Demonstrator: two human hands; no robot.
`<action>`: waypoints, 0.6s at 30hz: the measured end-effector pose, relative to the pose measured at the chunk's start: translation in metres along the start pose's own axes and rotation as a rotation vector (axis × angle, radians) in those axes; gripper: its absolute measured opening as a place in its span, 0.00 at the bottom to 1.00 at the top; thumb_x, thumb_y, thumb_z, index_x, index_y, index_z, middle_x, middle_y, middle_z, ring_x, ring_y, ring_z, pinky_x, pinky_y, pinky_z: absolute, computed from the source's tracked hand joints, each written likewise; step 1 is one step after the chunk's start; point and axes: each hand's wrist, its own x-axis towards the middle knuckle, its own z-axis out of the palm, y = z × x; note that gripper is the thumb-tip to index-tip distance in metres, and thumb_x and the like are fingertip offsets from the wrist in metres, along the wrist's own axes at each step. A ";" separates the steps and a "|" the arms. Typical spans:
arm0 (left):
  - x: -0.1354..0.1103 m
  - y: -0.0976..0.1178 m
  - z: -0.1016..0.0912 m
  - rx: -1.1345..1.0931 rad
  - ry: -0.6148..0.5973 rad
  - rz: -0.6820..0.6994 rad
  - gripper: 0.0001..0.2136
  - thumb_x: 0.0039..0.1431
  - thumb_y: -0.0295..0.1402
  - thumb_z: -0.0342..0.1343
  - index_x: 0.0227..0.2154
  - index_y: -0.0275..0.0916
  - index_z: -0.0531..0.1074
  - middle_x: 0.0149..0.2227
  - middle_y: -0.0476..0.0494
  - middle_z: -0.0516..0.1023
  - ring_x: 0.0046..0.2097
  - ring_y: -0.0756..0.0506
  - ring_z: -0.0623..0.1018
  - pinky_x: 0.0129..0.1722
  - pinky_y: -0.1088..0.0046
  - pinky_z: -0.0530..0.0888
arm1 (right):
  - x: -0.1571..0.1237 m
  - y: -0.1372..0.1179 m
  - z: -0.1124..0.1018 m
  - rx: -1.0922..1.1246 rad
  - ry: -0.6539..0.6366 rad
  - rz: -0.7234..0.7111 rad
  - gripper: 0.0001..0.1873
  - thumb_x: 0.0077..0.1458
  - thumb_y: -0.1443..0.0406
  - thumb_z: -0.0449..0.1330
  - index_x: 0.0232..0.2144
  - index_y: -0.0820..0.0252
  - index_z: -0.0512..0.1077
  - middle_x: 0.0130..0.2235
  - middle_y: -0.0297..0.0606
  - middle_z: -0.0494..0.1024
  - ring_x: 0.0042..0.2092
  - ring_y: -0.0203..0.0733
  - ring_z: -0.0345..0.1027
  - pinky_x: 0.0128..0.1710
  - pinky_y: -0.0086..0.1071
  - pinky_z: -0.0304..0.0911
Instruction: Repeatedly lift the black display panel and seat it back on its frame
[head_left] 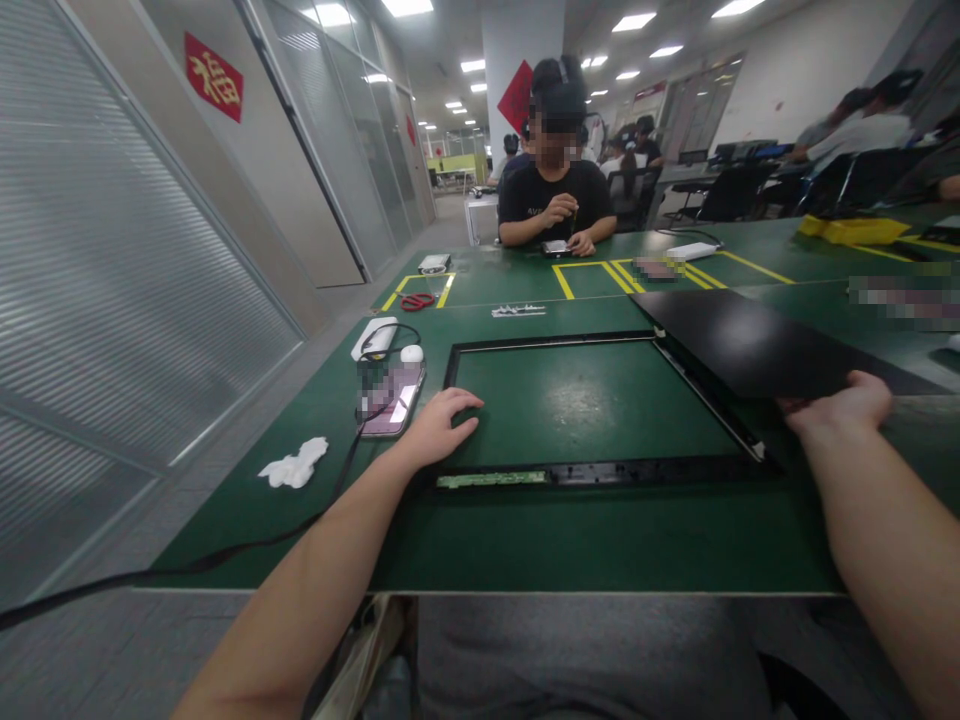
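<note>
A thin black rectangular frame (600,470) lies flat on the green table (525,540) in front of me, with a green circuit strip (491,480) along its near edge. My left hand (442,425) rests on the frame's left side, fingers curled down on it. My right hand (840,405) grips the near edge of a flat black panel (750,340), which is lifted and tilted over the frame's right side.
A phone (394,400) with a cable, a white mouse (412,353) and a white box (373,338) sit left of the frame. A crumpled white tissue (294,465) lies nearer the left edge. Red scissors (417,300) lie farther back. A person sits across the table.
</note>
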 end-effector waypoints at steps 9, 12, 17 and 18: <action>0.001 -0.003 0.002 0.056 -0.017 0.035 0.13 0.60 0.35 0.54 0.46 0.39 0.77 0.50 0.36 0.78 0.55 0.37 0.75 0.59 0.53 0.69 | 0.013 0.003 -0.004 0.006 -0.010 0.046 0.11 0.58 0.63 0.43 0.32 0.55 0.65 0.40 0.37 0.74 0.36 0.38 0.72 0.26 0.31 0.69; 0.000 -0.004 0.002 0.066 -0.016 0.042 0.13 0.61 0.35 0.54 0.46 0.39 0.77 0.50 0.37 0.78 0.55 0.37 0.75 0.59 0.53 0.69 | 0.014 0.004 -0.005 0.035 -0.027 0.041 0.13 0.59 0.61 0.44 0.30 0.55 0.66 0.39 0.37 0.75 0.37 0.39 0.72 0.26 0.32 0.70; 0.000 -0.003 0.002 0.044 -0.011 0.037 0.13 0.60 0.35 0.54 0.46 0.40 0.77 0.50 0.37 0.78 0.55 0.37 0.75 0.59 0.53 0.69 | 0.020 0.003 -0.006 0.056 0.002 0.050 0.12 0.60 0.63 0.45 0.30 0.55 0.66 0.37 0.36 0.75 0.37 0.39 0.73 0.28 0.34 0.72; 0.000 -0.003 0.002 0.038 -0.010 0.032 0.13 0.61 0.36 0.54 0.46 0.40 0.77 0.50 0.37 0.78 0.55 0.37 0.75 0.59 0.52 0.69 | 0.023 0.004 -0.006 0.049 0.014 0.049 0.10 0.60 0.64 0.46 0.31 0.55 0.66 0.37 0.35 0.75 0.36 0.38 0.74 0.29 0.33 0.73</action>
